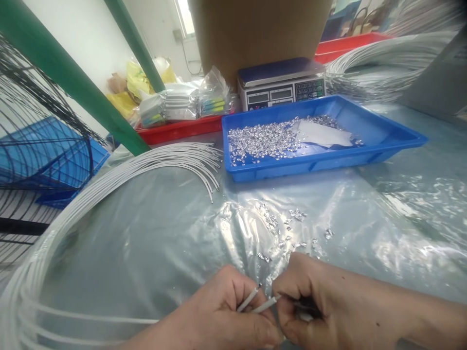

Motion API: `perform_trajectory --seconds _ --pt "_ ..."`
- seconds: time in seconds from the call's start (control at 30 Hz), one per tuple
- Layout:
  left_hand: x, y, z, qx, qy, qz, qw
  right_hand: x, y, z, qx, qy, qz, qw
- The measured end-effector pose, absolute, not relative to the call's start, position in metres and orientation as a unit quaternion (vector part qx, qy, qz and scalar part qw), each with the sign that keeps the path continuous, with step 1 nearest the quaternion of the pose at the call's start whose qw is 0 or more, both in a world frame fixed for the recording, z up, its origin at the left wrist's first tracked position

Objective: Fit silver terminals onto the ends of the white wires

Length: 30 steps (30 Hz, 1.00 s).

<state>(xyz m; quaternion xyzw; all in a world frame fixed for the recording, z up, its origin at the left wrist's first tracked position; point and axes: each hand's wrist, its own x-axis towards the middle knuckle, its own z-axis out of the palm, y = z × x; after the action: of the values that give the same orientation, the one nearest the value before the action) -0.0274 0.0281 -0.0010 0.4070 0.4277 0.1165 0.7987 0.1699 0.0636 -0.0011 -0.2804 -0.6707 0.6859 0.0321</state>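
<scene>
Two white cables (265, 305) stick out between the thumb and fingers of my left hand (233, 311), which is closed around them. Their stripped-looking ends point up and to the right. My right hand (310, 301) is closed right beside it, its thumb and forefinger pinched at the tip of one cable. Something dark shows inside the right fist, too hidden to name. Just beyond the hands, small silvery foil scraps (270, 221) lie scattered on the plastic-covered table (164, 243).
A bundle of white cables (120, 177) curves along the left. Behind stands a blue tray (277, 172) with metal bits and a white card (321, 133). Farther back are a digital scale (280, 82), a red tray (182, 127) with bagged items, and a cable coil (375, 58). Green posts (80, 87) rise at left.
</scene>
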Motion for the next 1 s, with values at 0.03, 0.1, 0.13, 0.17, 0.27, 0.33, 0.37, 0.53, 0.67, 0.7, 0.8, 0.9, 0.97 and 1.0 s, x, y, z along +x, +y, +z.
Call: perform_trajectory --seconds 0.03,0.1,0.13,0.17,0.27,0.33,0.37,0.53,0.67,0.7,0.8,0.9,0.97,1.0 --pt "-0.027 0.029 0.0 0.413 0.429 0.118 0.795 0.169 0.064 -0.001 -0.287 -0.66 0.694 0.031" --pt "-0.028 0.029 0.001 0.427 0.436 0.124 0.783 0.166 0.064 -0.001 -0.302 -0.641 0.705 0.028" --pt "-0.028 0.029 0.001 0.431 0.44 0.128 0.777 0.165 0.064 0.0 -0.31 -0.633 0.709 0.027" --pt "-0.029 0.028 0.001 0.431 0.443 0.131 0.775 0.164 0.064 0.0 -0.319 -0.625 0.712 0.025" --pt "-0.03 0.028 0.0 0.421 0.446 0.136 0.778 0.164 0.063 0.0 -0.343 -0.597 0.725 0.015" --pt "-0.031 0.027 0.0 0.415 0.447 0.142 0.78 0.164 0.063 -0.001 -0.352 -0.578 0.736 0.006" --pt "-0.031 0.027 0.0 0.415 0.447 0.146 0.779 0.164 0.063 -0.002 -0.354 -0.569 0.742 0.004" --pt "-0.031 0.026 -0.001 0.413 0.449 0.142 0.78 0.167 0.067 -0.008 -0.336 -0.532 0.777 0.0" --pt "-0.031 0.026 -0.002 0.417 0.439 0.135 0.785 0.171 0.069 -0.004 -0.31 -0.552 0.774 -0.007" --pt "-0.03 0.027 -0.001 0.421 0.438 0.132 0.783 0.172 0.069 -0.003 -0.307 -0.565 0.766 -0.009" --pt "-0.03 0.029 0.001 0.426 0.44 0.125 0.781 0.173 0.069 0.002 -0.293 -0.61 0.736 -0.01" --pt "-0.03 0.031 0.001 0.42 0.44 0.115 0.785 0.174 0.069 0.003 -0.277 -0.65 0.708 0.0" --pt "-0.03 0.03 0.0 0.411 0.439 0.115 0.791 0.175 0.069 0.004 -0.27 -0.678 0.684 0.014" --pt "-0.03 0.03 -0.001 0.407 0.438 0.122 0.792 0.175 0.069 0.004 -0.268 -0.694 0.668 0.022"
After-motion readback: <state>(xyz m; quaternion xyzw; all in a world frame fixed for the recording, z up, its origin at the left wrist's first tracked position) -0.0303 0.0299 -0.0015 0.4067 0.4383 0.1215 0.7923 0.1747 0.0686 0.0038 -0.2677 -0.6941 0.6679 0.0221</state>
